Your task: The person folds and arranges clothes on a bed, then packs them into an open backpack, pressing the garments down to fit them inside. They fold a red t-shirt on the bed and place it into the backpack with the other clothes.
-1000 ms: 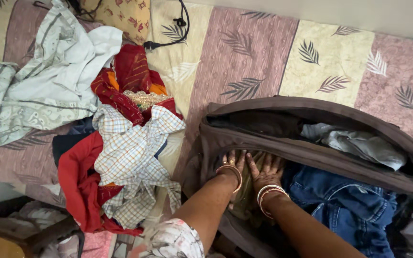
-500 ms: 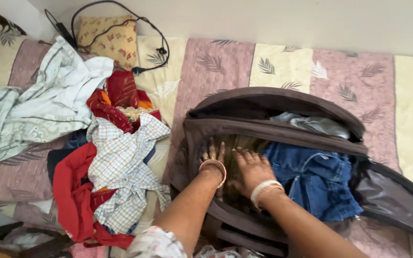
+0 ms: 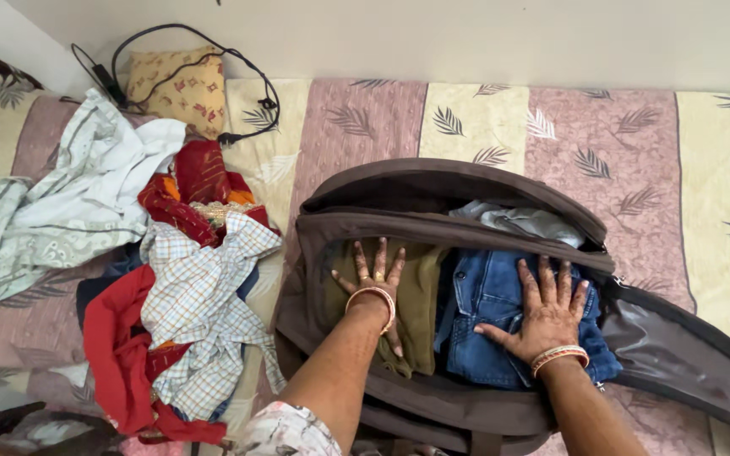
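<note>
Right hand (image 3: 547, 308) has shifted onto blue jeans (image 3: 500, 321); left hand (image 3: 376, 283) flat, fingers spread, on olive cloth (image 3: 420, 295).

Clothes pile (image 3: 187, 287) lies left of the bag (image 3: 466, 414) — jeans (image 3: 487, 295) inside, pillow (image 3: 177, 89) behind.

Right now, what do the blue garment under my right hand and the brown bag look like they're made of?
The blue garment under the right hand looks like denim: faded mid-blue, matte, with stitched seams. The brown bag seems to be a soft woven synthetic, perhaps nylon or polyester: it sags and folds, with a slight sheen on the flap at right.
</note>
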